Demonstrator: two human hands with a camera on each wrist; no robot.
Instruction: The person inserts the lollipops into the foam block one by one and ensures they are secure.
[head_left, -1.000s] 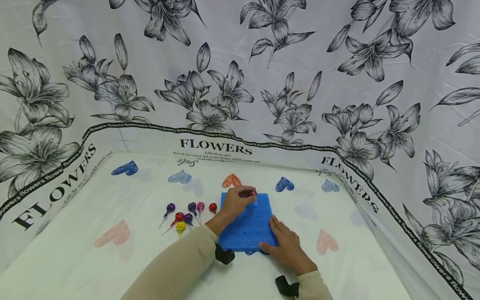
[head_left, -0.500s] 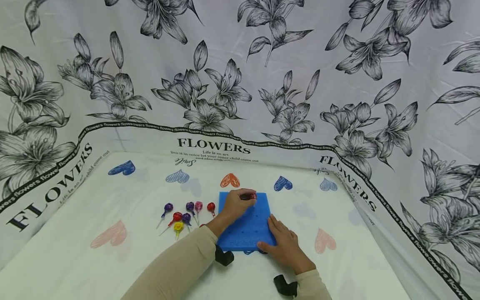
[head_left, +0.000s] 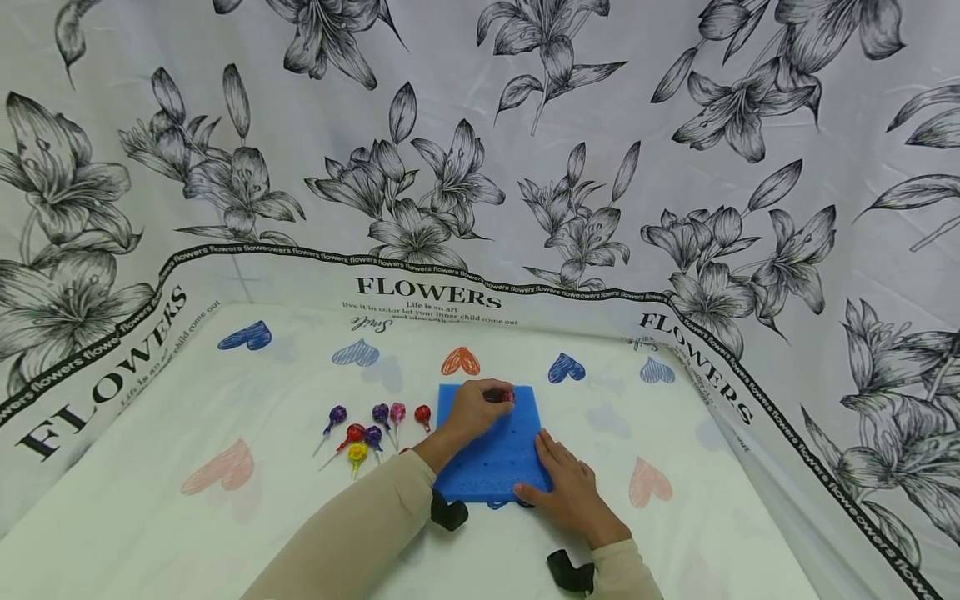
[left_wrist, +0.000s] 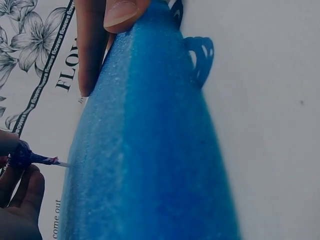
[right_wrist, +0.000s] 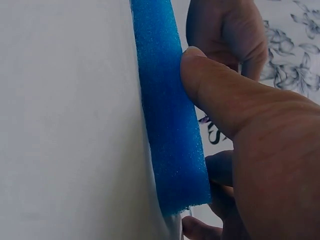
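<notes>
I am pinching a lollipop (head_left: 504, 395) in my left hand (head_left: 468, 410), head between fingers and thumb, over the far edge of the blue foam block (head_left: 495, 454). From the left wrist view its white stick points at the foam, the tip right at the surface, so I judge it is just going into a hole. My right hand (head_left: 570, 492) lies flat on the near right corner of the block, fingers straight and thumb pressed against the edge, pinning it to the white cloth (head_left: 150, 517).

As far as I can see, no lollipop stands in the block yet; the other holes show as bare dots. Seven more lollipops (head_left: 367, 432) lie loose on the cloth just left of the block. So I reckon the work is at its start: one going in, the rest waiting.
</notes>
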